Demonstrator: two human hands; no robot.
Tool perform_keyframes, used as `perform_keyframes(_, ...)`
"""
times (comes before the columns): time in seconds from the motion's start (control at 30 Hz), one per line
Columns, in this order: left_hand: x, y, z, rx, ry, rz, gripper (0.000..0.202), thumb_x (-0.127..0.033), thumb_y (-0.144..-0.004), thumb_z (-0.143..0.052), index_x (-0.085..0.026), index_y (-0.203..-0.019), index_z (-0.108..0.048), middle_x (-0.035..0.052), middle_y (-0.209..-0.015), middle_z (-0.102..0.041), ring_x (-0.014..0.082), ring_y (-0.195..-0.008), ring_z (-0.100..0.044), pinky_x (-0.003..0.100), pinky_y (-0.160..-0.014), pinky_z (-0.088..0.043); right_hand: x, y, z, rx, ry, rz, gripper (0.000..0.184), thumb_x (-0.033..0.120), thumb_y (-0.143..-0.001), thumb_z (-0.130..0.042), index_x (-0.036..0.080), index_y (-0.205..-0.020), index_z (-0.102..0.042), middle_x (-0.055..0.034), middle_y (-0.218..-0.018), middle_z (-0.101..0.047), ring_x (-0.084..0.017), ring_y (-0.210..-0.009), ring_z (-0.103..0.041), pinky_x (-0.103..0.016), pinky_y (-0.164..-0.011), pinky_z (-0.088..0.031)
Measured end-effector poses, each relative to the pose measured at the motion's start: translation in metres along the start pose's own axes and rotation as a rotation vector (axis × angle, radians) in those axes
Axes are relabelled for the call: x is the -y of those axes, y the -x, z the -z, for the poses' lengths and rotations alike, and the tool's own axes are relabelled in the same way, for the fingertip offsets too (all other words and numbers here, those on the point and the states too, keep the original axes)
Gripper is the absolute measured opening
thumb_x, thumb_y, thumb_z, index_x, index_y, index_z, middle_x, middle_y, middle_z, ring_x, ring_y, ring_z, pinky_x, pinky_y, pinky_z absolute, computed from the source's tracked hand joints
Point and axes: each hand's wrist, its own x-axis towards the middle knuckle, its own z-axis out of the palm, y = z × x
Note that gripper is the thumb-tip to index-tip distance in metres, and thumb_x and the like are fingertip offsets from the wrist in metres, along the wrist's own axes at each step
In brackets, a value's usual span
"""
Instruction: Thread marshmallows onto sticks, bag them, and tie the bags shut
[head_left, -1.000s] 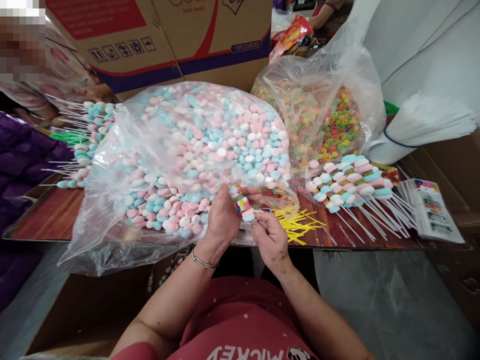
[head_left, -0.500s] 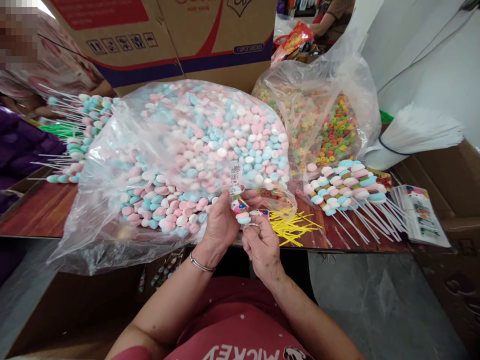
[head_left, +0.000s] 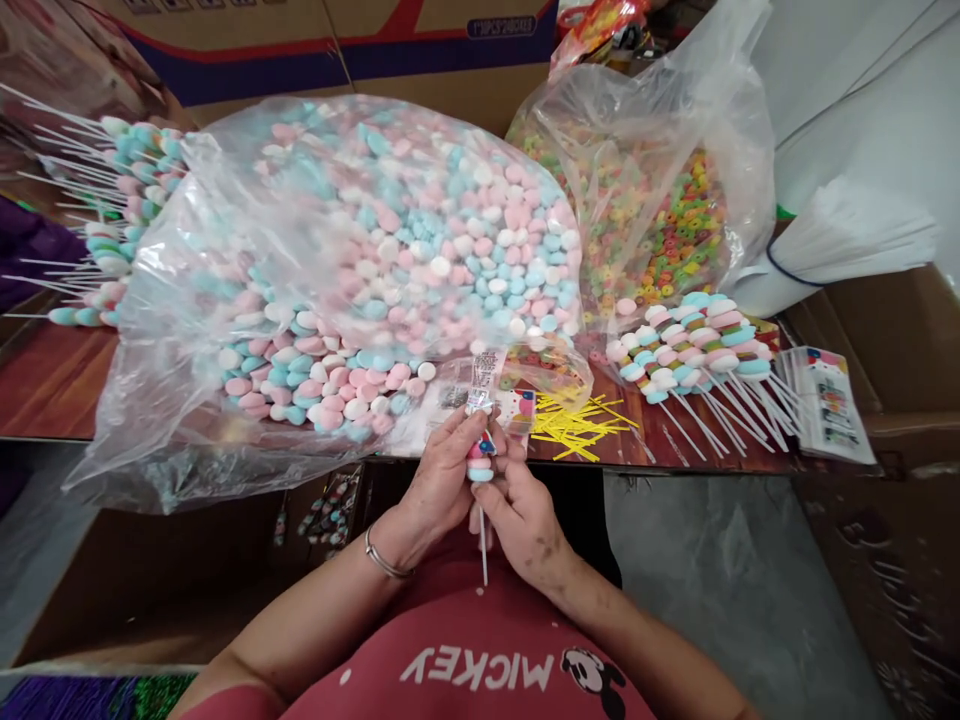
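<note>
A clear bag [head_left: 165, 380] of pink, blue and white candies [head_left: 330, 385] fills the left and middle of the frame. The left hand [head_left: 442, 475], low at centre, is closed on the wrapped upper part of a candy skewer [head_left: 481, 472]; the right hand [head_left: 529, 515] grips its lower end, thumb against the bottom candy. The skewer stands just below the frame's centre, its lowest candy pale blue with pink above it, inside a wrapper [head_left: 484, 378] with colourful print (the top flap, pointing up, bears a printed code). Half a second ago both hands were higher in the frame, and the thin white stick [head_left: 484, 555], now in view pointing downward, was hidden by the right hand.
</note>
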Motion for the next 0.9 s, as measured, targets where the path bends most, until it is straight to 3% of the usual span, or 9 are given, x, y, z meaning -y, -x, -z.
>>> perform_keyframes(0.1, 0.005, 0.017, 0.005, -0.006, -0.005, 0.058, 0.027, -0.037, -0.077, -0.074, -0.014, -0.072, -0.061, 0.0010, -0.064, -0.061, 0.0114, -0.058, -0.059, 0.021, -0.055, -0.046, 0.005, 0.017, 0.021, -0.008, 0.498, 0.307, 0.014, 0.028, -0.092, -0.051, 0.020, -0.086, -0.060, 0.0009, -0.063, -0.066, -0.012, -0.048, -0.060, -0.021, -0.049, -0.045)
perform_keyframes(0.17, 0.008, 0.023, 0.009, -0.042, 0.005, 0.088, 0.028, -0.037, -0.075, -0.076, -0.013, -0.074, -0.062, 0.0005, -0.063, -0.061, 0.0083, -0.054, -0.054, 0.018, -0.051, -0.042, 0.011, 0.023, 0.033, -0.094, 0.626, 0.483, 0.013, 0.024, -0.093, -0.050, 0.020, -0.093, -0.062, -0.0019, -0.075, -0.072, -0.012, -0.058, -0.065, -0.022, -0.059, -0.050)
perform_keyframes(0.3, 0.010, 0.024, 0.014, -0.079, 0.028, 0.115, 0.036, -0.041, -0.069, -0.080, -0.012, -0.084, -0.065, -0.0003, -0.063, -0.061, 0.0088, -0.054, -0.053, 0.018, -0.050, -0.040, 0.019, 0.018, 0.039, -0.242, 0.751, 0.631, 0.013, 0.018, -0.091, -0.052, 0.019, -0.101, -0.061, -0.0027, -0.080, -0.069, -0.014, -0.068, -0.064, -0.024, -0.066, -0.052)
perform_keyframes(0.47, 0.008, 0.024, 0.009, -0.157, 0.075, 0.095, 0.037, -0.034, -0.059, -0.087, -0.012, -0.076, -0.063, -0.0024, -0.068, -0.061, 0.0067, -0.058, -0.050, 0.018, -0.054, -0.042, 0.022, 0.002, 0.030, -0.219, 0.928, 0.775, 0.015, 0.011, -0.088, -0.055, 0.014, -0.101, -0.062, -0.0098, -0.087, -0.066, -0.020, -0.081, -0.060, -0.034, -0.077, -0.053)
perform_keyframes(0.6, 0.010, 0.024, 0.007, -0.178, 0.059, 0.094, 0.035, -0.034, -0.061, -0.087, -0.013, -0.074, -0.063, -0.0046, -0.064, -0.056, 0.0055, -0.054, -0.046, 0.017, -0.053, -0.042, 0.022, -0.002, 0.025, -0.199, 0.970, 0.781, 0.014, 0.009, -0.089, -0.050, 0.014, -0.095, -0.062, -0.0094, -0.084, -0.066, -0.020, -0.078, -0.058, -0.035, -0.075, -0.051)
perform_keyframes(0.7, 0.008, 0.026, 0.010, -0.148, 0.083, 0.118, 0.035, -0.039, -0.066, -0.083, -0.012, -0.075, -0.064, -0.0032, -0.066, -0.058, 0.0063, -0.056, -0.048, 0.019, -0.060, -0.048, 0.022, -0.002, 0.026, -0.192, 0.918, 0.757, 0.016, 0.009, -0.091, -0.047, 0.016, -0.087, -0.061, -0.0075, -0.079, -0.064, -0.019, -0.075, -0.055, -0.033, -0.072, -0.050)
perform_keyframes(0.8, 0.002, 0.030, 0.018, 0.050, 0.110, 0.243, 0.033, -0.043, -0.073, -0.077, -0.013, -0.083, -0.066, 0.0013, -0.075, -0.065, 0.0122, -0.065, -0.059, 0.028, -0.068, -0.055, 0.019, -0.002, 0.029, -0.230, 0.782, 0.697, 0.016, 0.011, -0.092, -0.048, 0.018, -0.083, -0.059, -0.0051, -0.076, -0.061, -0.017, -0.073, -0.054, -0.031, -0.070, -0.048)
perform_keyframes(0.9, -0.005, 0.036, 0.031, 0.225, 0.036, 0.325, 0.028, -0.025, -0.071, -0.078, -0.014, -0.095, -0.067, 0.0045, -0.085, -0.069, 0.0203, -0.077, -0.068, 0.033, -0.068, -0.059, 0.015, -0.002, 0.033, -0.209, 0.637, 0.592, 0.014, 0.014, -0.094, -0.049, 0.019, -0.084, -0.057, -0.0021, -0.075, -0.059, -0.015, -0.072, -0.055, -0.027, -0.066, -0.048)
